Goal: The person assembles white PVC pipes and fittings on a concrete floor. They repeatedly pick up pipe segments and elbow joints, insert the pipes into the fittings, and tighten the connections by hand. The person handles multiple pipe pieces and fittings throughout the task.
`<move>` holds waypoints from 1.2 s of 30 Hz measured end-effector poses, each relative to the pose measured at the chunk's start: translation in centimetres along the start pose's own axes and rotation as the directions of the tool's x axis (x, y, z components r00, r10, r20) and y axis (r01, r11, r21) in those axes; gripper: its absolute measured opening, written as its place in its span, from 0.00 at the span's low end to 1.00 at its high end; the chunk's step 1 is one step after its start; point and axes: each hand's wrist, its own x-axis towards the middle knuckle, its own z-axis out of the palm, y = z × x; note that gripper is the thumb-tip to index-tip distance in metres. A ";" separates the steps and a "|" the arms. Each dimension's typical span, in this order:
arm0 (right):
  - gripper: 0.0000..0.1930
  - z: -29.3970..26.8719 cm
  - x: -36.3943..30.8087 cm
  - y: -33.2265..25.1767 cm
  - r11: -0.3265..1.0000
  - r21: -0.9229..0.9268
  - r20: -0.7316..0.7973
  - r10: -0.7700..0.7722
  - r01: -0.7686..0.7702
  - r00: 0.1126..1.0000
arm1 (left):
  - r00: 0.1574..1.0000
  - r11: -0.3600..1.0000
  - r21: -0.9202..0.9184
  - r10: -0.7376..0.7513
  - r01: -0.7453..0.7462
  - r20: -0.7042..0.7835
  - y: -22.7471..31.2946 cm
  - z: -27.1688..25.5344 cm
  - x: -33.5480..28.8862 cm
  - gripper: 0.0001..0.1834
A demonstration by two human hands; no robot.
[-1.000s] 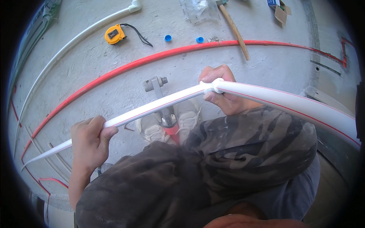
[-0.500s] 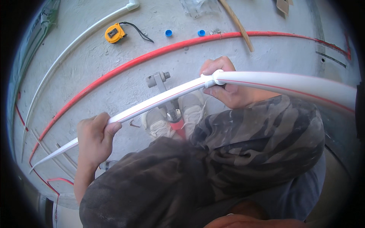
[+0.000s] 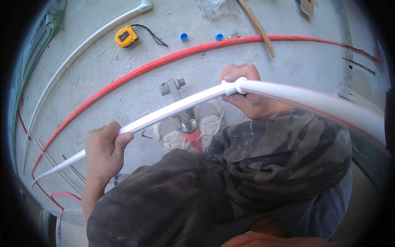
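Observation:
My left hand (image 3: pixel 105 152) is closed round a long white plastic pipe (image 3: pixel 173 110) with a thin red stripe. From there the pipe slants up to a white pipe fitting (image 3: pixel 233 87), which my right hand (image 3: pixel 249 101) grips, thumb below and fingers behind. Beyond the fitting, another white striped pipe (image 3: pixel 304 99) runs off to the right, looming large toward the rim; the two meet at a slight bend. Between my shoes (image 3: pixel 172 133) stands a pipe welding tool (image 3: pixel 176 94) with grey heads and a red handle, partly hidden behind the pipe.
A red pipe (image 3: pixel 160 61) curves across the grey concrete floor. Past it lie a yellow tape measure (image 3: pixel 126 36), two blue caps (image 3: pixel 184 37), a wooden stick (image 3: pixel 257 26) and a clear plastic bag (image 3: pixel 218 8). A white pipe with an elbow (image 3: pixel 78 51) lies at the left.
My right hand and the fitting have shifted slightly right and down. The right-hand pipe now slopes more steeply downward at the right edge. My left hand keeps its grip.

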 end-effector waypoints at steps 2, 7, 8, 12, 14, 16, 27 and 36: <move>0.28 -0.2 0.1 -0.5 0.999 -0.030 -0.016 -0.045 0.045 0.999 | 1.000 1.000 0.019 0.009 -0.008 -0.021 1.0 -0.8 -0.5 0.28; 0.30 -0.4 1.3 0.3 0.979 -0.071 -0.007 -0.190 0.189 0.982 | 0.996 0.999 0.039 0.034 -0.031 -0.076 1.2 -0.7 -1.2 0.28; 0.30 -0.6 1.6 -0.3 0.977 -0.088 0.000 -0.193 0.192 0.981 | 0.995 0.998 0.020 0.054 -0.053 -0.087 0.8 -0.5 -1.2 0.28; 0.29 -0.7 1.3 1.1 0.953 -0.072 -0.061 -0.299 0.294 0.952 | 0.992 0.998 0.051 0.052 -0.046 -0.115 1.9 -0.5 -1.5 0.29; 0.30 -0.8 1.3 0.8 0.949 -0.103 -0.046 -0.305 0.299 0.951 | 0.992 0.998 0.042 0.058 -0.054 -0.115 1.9 -0.6 -1.6 0.29; 0.30 -0.8 1.5 0.6 0.952 -0.095 -0.048 -0.297 0.292 0.954 | 0.992 0.997 0.043 0.063 -0.058 -0.113 2.0 -0.7 -1.6 0.29; 0.31 -1.3 1.5 0.1 0.951 -0.106 -0.014 -0.292 0.289 0.956 | 0.986 0.996 0.042 0.082 -0.077 -0.144 2.3 -0.5 -1.5 0.29; 0.27 -0.7 1.1 0.3 0.948 -0.107 -0.146 -0.313 0.300 0.938 | 0.964 0.981 0.130 0.167 -0.142 -0.207 2.2 -0.5 -1.6 0.29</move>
